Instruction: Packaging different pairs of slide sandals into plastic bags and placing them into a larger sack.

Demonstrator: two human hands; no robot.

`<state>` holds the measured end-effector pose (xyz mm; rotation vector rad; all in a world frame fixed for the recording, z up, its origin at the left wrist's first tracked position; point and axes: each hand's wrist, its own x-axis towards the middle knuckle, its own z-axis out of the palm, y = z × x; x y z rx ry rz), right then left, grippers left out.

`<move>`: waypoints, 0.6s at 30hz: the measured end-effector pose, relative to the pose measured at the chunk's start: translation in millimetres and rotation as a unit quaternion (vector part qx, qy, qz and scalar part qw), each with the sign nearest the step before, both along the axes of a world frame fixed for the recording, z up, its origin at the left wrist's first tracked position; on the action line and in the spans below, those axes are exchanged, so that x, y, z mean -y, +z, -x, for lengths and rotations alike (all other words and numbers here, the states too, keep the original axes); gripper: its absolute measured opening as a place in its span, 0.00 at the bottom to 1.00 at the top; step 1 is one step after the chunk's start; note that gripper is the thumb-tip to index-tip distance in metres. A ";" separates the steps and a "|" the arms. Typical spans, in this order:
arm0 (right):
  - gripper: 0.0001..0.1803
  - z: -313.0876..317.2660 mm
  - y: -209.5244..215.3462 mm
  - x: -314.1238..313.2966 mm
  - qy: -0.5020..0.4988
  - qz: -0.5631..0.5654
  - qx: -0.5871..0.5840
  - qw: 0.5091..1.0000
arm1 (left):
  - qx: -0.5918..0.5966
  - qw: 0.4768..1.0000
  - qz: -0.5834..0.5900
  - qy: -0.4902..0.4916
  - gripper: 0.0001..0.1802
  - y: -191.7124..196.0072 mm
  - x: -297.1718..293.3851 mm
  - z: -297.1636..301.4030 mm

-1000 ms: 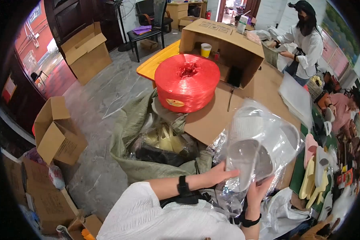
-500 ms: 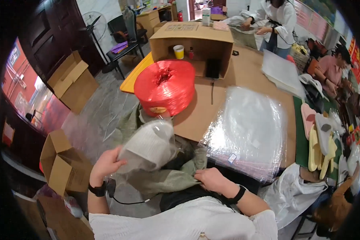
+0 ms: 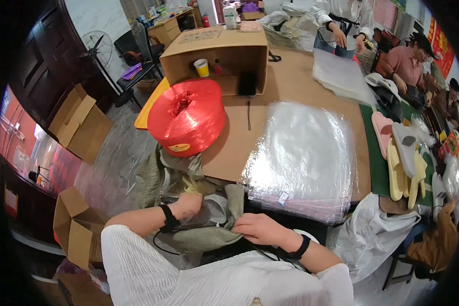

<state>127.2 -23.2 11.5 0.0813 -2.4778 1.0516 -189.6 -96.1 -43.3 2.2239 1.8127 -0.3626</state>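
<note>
An olive-green woven sack [image 3: 204, 239] gapes between me and the table's near edge. My left hand [image 3: 188, 204] is down in its mouth, fingers closed on a clear plastic bag with a light grey item [image 3: 215, 210] in it; the item's kind is hard to make out. Just beyond that hand a yellowish piece [image 3: 194, 184] shows inside the sack. The sack's right rim is pinched in my right hand [image 3: 257, 228]. The sack's depth is hidden by my arms and its folds.
On the brown table [image 3: 234, 153] sit a big red roll of plastic twine [image 3: 188, 120], a cardboard box [image 3: 214, 48] on its side and a stack of clear plastic bags [image 3: 306, 153]. Slippers [image 3: 398, 163] lie at the right. Open cartons [image 3: 79, 224] stand left; co-workers work at the far right.
My left hand has carried the bagged grey item from above the sack's left side down and rightward into its mouth. My right hand stays at the rim. The view has shifted slightly.
</note>
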 end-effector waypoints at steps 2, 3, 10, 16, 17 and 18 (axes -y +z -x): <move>0.17 5.6 -3.6 0.6 0.019 0.012 -0.019 1.000 | -0.026 0.998 0.004 0.051 0.09 -15.0 -4.2 11.9; 0.17 8.5 -5.9 1.3 0.034 0.017 -0.029 0.999 | -0.024 0.995 -0.018 0.099 0.10 -36.6 4.3 19.6; 0.15 -14.8 -2.8 3.0 -0.006 0.004 0.013 1.000 | -0.018 0.997 0.054 0.045 0.19 -37.1 34.7 13.8; 0.21 -130.3 62.8 -13.2 -0.253 0.026 0.042 0.966 | 0.168 0.978 -0.119 0.009 0.38 187.2 31.5 -89.1; 0.18 -152.0 68.1 -21.0 -0.319 0.003 0.011 0.948 | 0.304 0.942 -0.142 0.015 0.33 222.5 38.1 -110.5; 0.12 -188.0 73.6 -33.0 -0.447 -0.007 -0.035 0.894 | 0.371 0.911 -0.175 -0.033 0.27 259.7 27.0 -138.3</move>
